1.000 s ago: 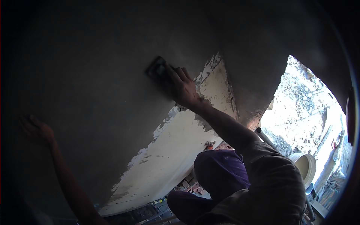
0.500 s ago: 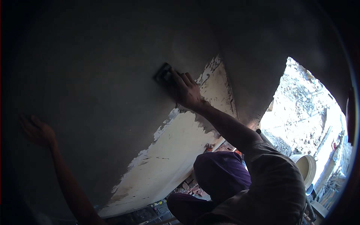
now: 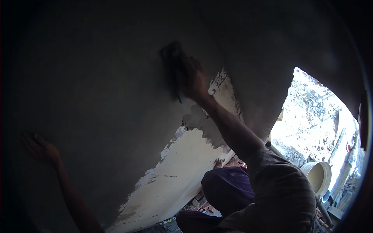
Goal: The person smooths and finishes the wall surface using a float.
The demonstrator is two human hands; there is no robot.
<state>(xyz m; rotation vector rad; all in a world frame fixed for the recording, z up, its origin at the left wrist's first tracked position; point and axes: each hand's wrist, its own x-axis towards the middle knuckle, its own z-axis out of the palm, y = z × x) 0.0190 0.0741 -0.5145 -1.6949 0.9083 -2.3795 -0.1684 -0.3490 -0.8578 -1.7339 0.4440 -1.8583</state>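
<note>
My right hand (image 3: 196, 79) grips a dark, flat plastering float (image 3: 169, 64), held against the wall and blurred by motion. Around it spreads grey, smooth-looking plaster (image 3: 105, 93), dim in the poor light. Far to the left, my left hand (image 3: 42, 149) rests on or close to the same grey surface, fingers stretched out, with nothing in it. Below the float runs a ragged border where the grey coat meets a pale, uncoated patch of wall (image 3: 167, 174).
A bright opening (image 3: 311, 116) at the right looks out on rough, rubbly ground. By it stands a pale bucket (image 3: 316, 176) near a pipe end (image 3: 269, 144). My knee in purple trousers (image 3: 227, 186) is low in the middle, with broken bricks (image 3: 200, 204) beneath.
My right hand has moved the float upward along the wall, turning it more upright. The left hand stays in nearly the same place.
</note>
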